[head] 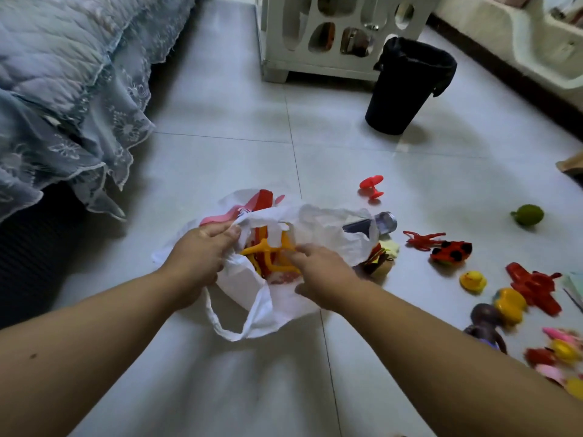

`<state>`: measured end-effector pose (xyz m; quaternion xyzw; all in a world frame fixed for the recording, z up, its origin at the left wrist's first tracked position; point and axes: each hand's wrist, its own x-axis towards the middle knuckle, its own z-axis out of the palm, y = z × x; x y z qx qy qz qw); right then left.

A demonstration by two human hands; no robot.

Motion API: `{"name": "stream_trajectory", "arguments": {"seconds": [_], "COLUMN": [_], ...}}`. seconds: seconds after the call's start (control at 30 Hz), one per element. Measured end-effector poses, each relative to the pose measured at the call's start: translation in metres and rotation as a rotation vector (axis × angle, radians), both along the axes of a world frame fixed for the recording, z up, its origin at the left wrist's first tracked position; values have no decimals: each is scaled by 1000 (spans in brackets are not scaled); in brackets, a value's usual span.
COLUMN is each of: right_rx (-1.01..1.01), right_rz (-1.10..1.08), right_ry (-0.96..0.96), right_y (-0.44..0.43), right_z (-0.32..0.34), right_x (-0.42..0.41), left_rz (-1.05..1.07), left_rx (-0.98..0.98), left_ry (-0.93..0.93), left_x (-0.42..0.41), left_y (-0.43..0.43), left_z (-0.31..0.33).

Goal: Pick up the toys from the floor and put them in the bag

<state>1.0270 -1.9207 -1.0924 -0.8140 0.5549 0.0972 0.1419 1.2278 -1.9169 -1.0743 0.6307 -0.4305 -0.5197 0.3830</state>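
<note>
white crinkled bag (321, 225): left hand (195, 257) pinches rim, right hand (318, 275) grips forked orange toy (268, 247).

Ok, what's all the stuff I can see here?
bag: one, white, centre, toys inside
orange toy: one, orange, at bag mouth
dumbbell toy: one, red, beyond bag
ladybird toy: one, red with black spots, right of bag
duck: one, yellow, right
round toy: one, green, far right
doll: one, dark, lower right
other toys: several, mixed colours, right side
cabinet: one, white, top
bin: one, black, beside cabinet
bed cover: one, blue, left
left hand: one, grips bag rim
right hand: one, holds orange toy
</note>
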Motion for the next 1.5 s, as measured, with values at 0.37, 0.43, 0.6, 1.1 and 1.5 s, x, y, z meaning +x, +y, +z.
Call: {"name": "stream_trajectory", "arguments": {"seconds": [0.37,0.43,0.6,1.1,1.5], "right_rx": [594,564,482,562,604], "right_rz": [130,191,207,-496,-1523], "right_ry": [158,178,215,-201,-1330], "right_y": [215,234,231,172,27], "right_z": [-47,-66,-82,-38,5], "right_x": [-159,-162,-151,-154,-42], "left_rz": [-130,-133,-81,49,-11], "left_rx": [41,33,-2,-23,-119], "left_ry": [-66,-69,-75,-86,-104], "left_x": [-16,-15,-14,-19,-17], "left_y": [8,8,9,4,5], "left_z": [-10,-11,-9,13,17]}}
